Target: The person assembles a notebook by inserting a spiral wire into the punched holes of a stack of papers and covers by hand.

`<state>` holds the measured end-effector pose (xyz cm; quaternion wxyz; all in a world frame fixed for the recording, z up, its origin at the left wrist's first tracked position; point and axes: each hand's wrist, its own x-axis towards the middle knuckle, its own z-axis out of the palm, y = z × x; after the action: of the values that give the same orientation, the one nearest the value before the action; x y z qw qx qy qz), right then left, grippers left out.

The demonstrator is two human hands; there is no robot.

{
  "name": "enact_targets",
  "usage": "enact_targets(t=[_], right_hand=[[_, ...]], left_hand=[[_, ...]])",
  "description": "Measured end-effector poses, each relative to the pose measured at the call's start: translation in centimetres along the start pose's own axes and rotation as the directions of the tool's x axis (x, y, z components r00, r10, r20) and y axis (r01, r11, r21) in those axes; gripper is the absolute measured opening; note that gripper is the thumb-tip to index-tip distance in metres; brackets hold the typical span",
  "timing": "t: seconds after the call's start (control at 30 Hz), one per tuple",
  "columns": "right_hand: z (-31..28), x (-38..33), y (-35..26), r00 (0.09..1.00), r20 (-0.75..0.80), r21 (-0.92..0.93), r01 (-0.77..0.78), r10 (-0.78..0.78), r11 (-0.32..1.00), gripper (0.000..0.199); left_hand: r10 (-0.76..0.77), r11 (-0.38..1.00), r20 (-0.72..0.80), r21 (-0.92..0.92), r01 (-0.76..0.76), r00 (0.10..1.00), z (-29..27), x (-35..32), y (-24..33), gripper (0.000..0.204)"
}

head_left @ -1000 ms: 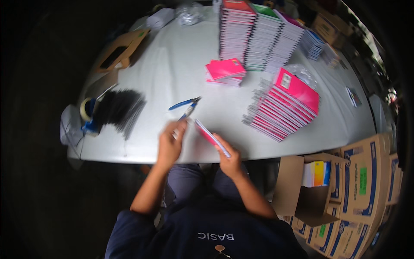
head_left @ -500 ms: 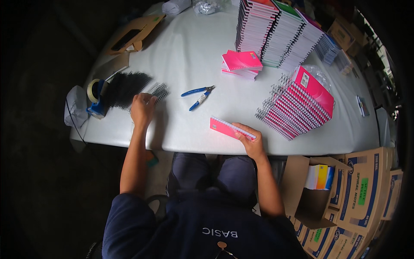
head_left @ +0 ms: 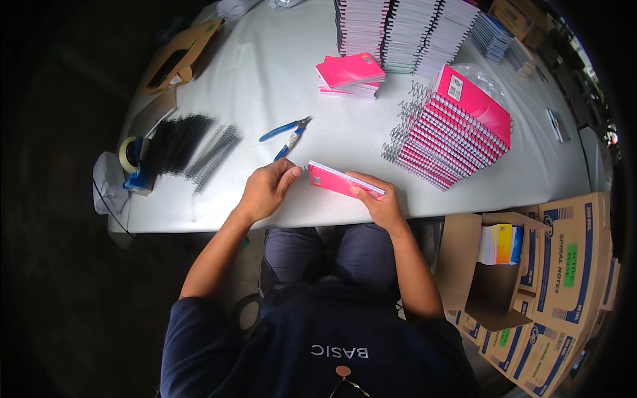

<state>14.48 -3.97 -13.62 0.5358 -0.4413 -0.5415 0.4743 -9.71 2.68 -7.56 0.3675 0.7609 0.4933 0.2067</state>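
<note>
My right hand (head_left: 377, 199) grips a small pink notebook (head_left: 335, 185) above the table's near edge, its punched long side turned up and away from me. At the notebook's left end, my left hand (head_left: 271, 188) is closed in a pinch on a spiral wire coil (head_left: 304, 168); only a short bit of it shows. Whether the coil has entered the holes I cannot tell. Just beyond my left hand lie blue-handled cutting pliers (head_left: 286, 136), jaws apart. Farther left are a pile of black coils (head_left: 174, 142) and several grey coils (head_left: 215, 156).
A tall stack of coil-bound pink notebooks (head_left: 458, 132) stands at right, a small pink stack (head_left: 348, 76) at far centre. Behind are tall bound stacks (head_left: 411, 30). A blue tape dispenser (head_left: 138, 174) sits at left, a cardboard piece (head_left: 189, 53) farther back. Cartons (head_left: 564, 265) fill the lower right.
My left hand has come right from the grey coils to the notebook's left end, bringing a coil. My right hand keeps hold of the notebook. The whole view has shifted slightly.
</note>
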Motion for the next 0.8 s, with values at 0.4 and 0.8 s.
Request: enact_targets(t=[0.4, 0.8], right_hand=[[0.1, -0.2, -0.7, 0.999, 0.038, -0.033, 0.013, -0.011, 0.999, 0.026], [2.9, -2.3, -0.4, 0.971, -0.078, -0.245, 0.199, -0.224, 0.949, 0.034]], left_hand=[[0.443, 0.875, 0.096, 0.168, -0.453, 0.891, -2.6, 3.3, 2.1, 0.016], [0.48, 0.569, 0.27, 0.629, -0.53, 0.835, 5.1, -4.6, -2.8, 0.101]])
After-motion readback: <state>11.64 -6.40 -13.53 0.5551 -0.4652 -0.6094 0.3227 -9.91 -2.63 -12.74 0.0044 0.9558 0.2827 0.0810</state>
